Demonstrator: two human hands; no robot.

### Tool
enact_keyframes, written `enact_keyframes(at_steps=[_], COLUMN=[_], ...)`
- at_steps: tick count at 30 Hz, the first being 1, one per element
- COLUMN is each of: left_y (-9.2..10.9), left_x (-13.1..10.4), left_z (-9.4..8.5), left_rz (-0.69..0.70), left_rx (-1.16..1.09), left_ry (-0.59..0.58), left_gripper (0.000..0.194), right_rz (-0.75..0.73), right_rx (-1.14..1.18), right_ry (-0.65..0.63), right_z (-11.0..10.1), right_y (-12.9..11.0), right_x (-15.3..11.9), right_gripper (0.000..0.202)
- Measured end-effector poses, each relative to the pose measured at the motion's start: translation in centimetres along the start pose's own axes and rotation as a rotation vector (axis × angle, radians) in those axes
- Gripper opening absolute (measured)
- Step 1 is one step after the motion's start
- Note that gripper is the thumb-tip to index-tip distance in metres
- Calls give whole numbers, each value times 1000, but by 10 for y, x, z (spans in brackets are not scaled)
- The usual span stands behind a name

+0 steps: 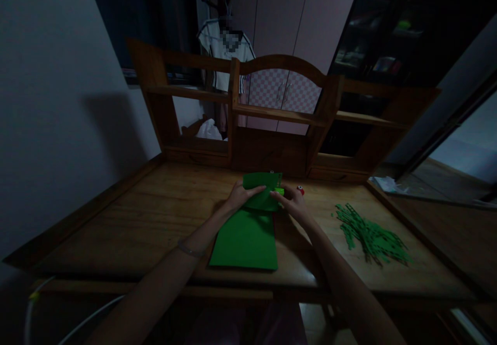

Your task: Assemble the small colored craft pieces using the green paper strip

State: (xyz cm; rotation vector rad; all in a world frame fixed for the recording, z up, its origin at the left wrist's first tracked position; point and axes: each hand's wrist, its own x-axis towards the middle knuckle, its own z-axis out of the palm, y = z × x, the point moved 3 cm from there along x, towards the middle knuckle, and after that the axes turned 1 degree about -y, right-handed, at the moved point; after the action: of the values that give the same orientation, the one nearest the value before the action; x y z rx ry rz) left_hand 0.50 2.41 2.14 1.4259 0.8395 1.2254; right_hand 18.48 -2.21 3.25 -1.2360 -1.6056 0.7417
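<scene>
My left hand (239,196) grips the left side of a green sheet of paper (254,181), its thumb lying across the front. The sheet is raised and tilted above a stack of green paper (246,239) on the desk. My right hand (295,204) is closed around a small bright green paper punch (279,191) at the sheet's right edge. A row of small holes shows along that edge, above the punch. Fingers and paper hide part of the punch. Just beyond my right hand stands a small red object (300,190) with a white, eye-like spot.
A loose pile of green perforated paper strips (368,234) lies on the right of the wooden desk (155,215). A wooden shelf unit (272,148) rises along the back edge. White cables (89,316) hang at the lower left. A shirt (227,55) hangs behind.
</scene>
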Motion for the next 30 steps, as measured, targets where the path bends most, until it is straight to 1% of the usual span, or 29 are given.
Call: enact_keyframes(at_steps=[3,7,11,15,19,24,30], left_y=[-1,0,1,3,4,1,-1], left_x=[0,-1,-2,-2,-2,0,2], left_z=[0,1,3,3,1,0,-2], left_rz=[-4,-1,0,24,17,3,7], left_rx=[10,12,10,12,28,28,31], left_ry=[1,-22,-48,-23,-4,9,25], left_gripper=[47,47,48,48,46,46,45], right_rz=[-38,-83,-55,-35,3,-9,-6], right_rx=[-22,-18,-28,-10,5,15,64], right_ry=[18,-6,17,43,28,44,80], right_z=[-2,-4,-6,-5,-2,-4,-8], right_y=[-2,-6,-4,0,2,1,-6], right_x=[-1,-3,-2,1,3,2,0], right_gripper=[38,36,37,38,40,43,42])
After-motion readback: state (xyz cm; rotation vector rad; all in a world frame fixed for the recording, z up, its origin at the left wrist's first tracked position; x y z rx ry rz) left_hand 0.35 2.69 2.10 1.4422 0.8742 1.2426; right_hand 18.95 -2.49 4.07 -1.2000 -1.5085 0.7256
